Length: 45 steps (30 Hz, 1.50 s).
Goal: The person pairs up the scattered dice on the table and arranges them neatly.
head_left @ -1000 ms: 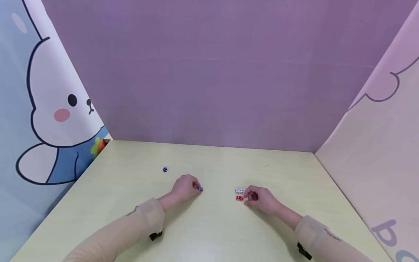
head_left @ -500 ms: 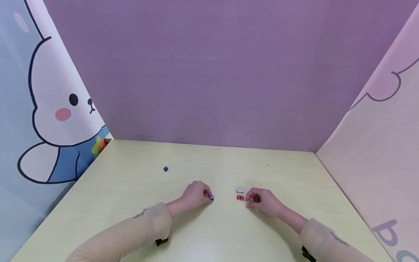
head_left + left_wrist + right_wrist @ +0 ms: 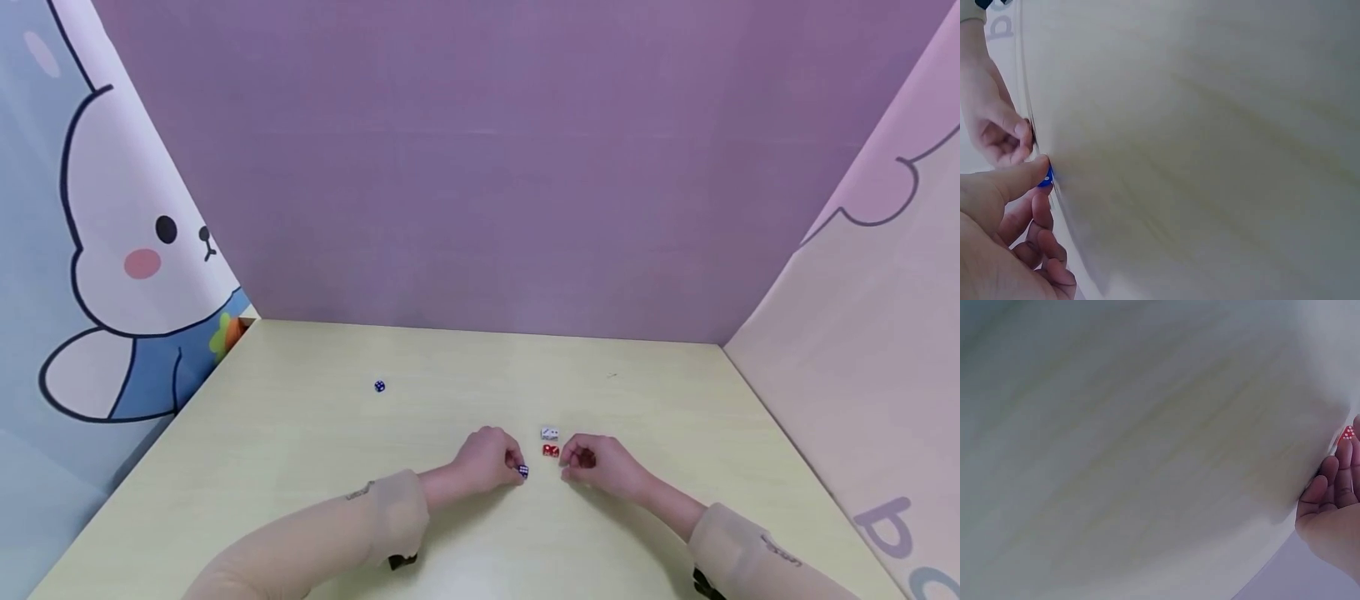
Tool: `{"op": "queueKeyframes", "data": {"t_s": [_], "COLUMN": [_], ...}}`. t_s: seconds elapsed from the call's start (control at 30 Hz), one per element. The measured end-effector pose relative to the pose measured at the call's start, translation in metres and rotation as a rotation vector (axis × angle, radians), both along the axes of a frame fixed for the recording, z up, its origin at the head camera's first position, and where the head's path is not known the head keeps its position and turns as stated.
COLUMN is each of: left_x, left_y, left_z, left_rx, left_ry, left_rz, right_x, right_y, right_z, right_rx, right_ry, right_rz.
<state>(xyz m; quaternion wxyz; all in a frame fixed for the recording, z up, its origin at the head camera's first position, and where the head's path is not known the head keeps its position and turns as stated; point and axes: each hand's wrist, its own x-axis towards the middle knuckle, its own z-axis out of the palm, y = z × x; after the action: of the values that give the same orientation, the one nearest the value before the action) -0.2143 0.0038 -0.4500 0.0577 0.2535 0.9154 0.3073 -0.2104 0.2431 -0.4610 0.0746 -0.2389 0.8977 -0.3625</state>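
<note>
My left hand (image 3: 489,460) pinches a blue die (image 3: 522,472) with white pips between thumb and fingertips. In the left wrist view this blue die (image 3: 1045,177) is mostly covered by the fingers. Just beyond it lie red dice (image 3: 551,451), side by side on the table, with white dice (image 3: 550,433) in a row right behind them. My right hand (image 3: 603,468) is close to the right of the red dice, its fingers loosely bent and nothing visible in them. The right wrist view catches a red die (image 3: 1348,433) past the fingertips. A second blue die (image 3: 379,386) lies farther back at left.
The pale wooden table (image 3: 315,417) ends at a purple panel (image 3: 480,167) at the back. Printed panels stand along the left and right sides. A small dark mark (image 3: 612,375) shows on the tabletop at back right.
My left hand has carried the blue die rightward and slightly nearer to me, up to the front left of the red dice. The right hand has barely moved.
</note>
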Motion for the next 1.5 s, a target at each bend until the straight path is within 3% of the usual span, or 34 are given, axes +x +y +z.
{"op": "queueKeyframes", "data": {"t_s": [0.37, 0.6, 0.87, 1.07, 1.27, 1.5], "left_x": [-0.001, 0.0, 0.002, 0.001, -0.001, -0.002], "left_y": [0.034, 0.042, 0.046, 0.045, 0.033, 0.009], "left_z": [-0.004, 0.0, 0.004, 0.003, 0.005, 0.013], "left_rx": [-0.007, 0.005, -0.054, -0.035, 0.024, -0.032], "left_ry": [0.025, 0.069, 0.133, 0.12, 0.06, 0.067], "left_rz": [0.009, -0.004, 0.011, 0.012, 0.026, 0.027], "right_x": [0.0, 0.003, 0.004, 0.003, 0.003, 0.004], "right_y": [0.0, -0.003, -0.007, -0.008, -0.007, -0.008], "right_z": [-0.001, 0.0, -0.001, -0.003, -0.002, 0.0], "right_rx": [-0.014, -0.032, -0.017, 0.002, 0.031, 0.058], "right_ry": [0.008, 0.042, 0.094, 0.132, 0.099, 0.079], "right_rz": [0.011, 0.032, 0.047, 0.056, 0.035, 0.021]}}
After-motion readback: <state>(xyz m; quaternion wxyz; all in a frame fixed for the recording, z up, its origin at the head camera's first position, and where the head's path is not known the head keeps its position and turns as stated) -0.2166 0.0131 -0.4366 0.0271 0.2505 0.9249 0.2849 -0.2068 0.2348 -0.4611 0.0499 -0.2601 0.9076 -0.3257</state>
